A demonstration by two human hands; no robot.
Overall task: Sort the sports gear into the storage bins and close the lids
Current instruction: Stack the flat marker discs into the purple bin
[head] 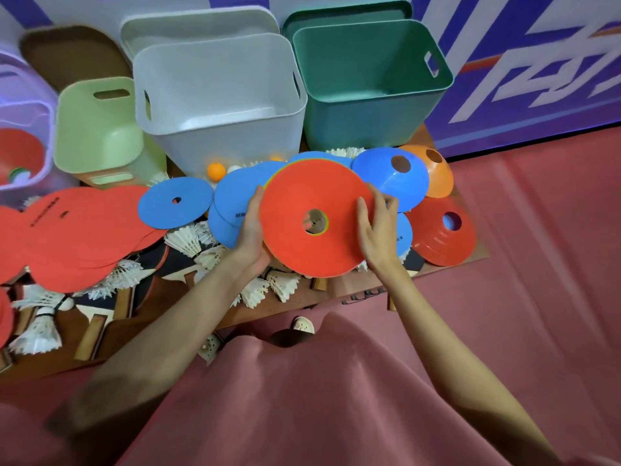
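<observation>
I hold a stack of flat disc markers, red on top (316, 196), above the table's middle. My left hand (252, 227) grips its left edge from below, a fingertip showing through the centre hole. My right hand (376, 227) pinches its right edge. Under and around it lie blue discs (174, 206), blue cones (389, 176), an orange cone (437, 176) and a stack of red cones (443, 237). Red flat markers (77, 227) cover the left side. Shuttlecocks (188, 240), paddles (97, 327) and an orange ball (215, 170) lie on the table.
Open bins stand at the back: purple (43, 105) holding red cones, light green (97, 129), white (218, 95), dark green (369, 85). Lids lean behind them, among them a brown one (74, 52). The wooden table's front edge (353, 294) is near my body. Pink floor lies to the right.
</observation>
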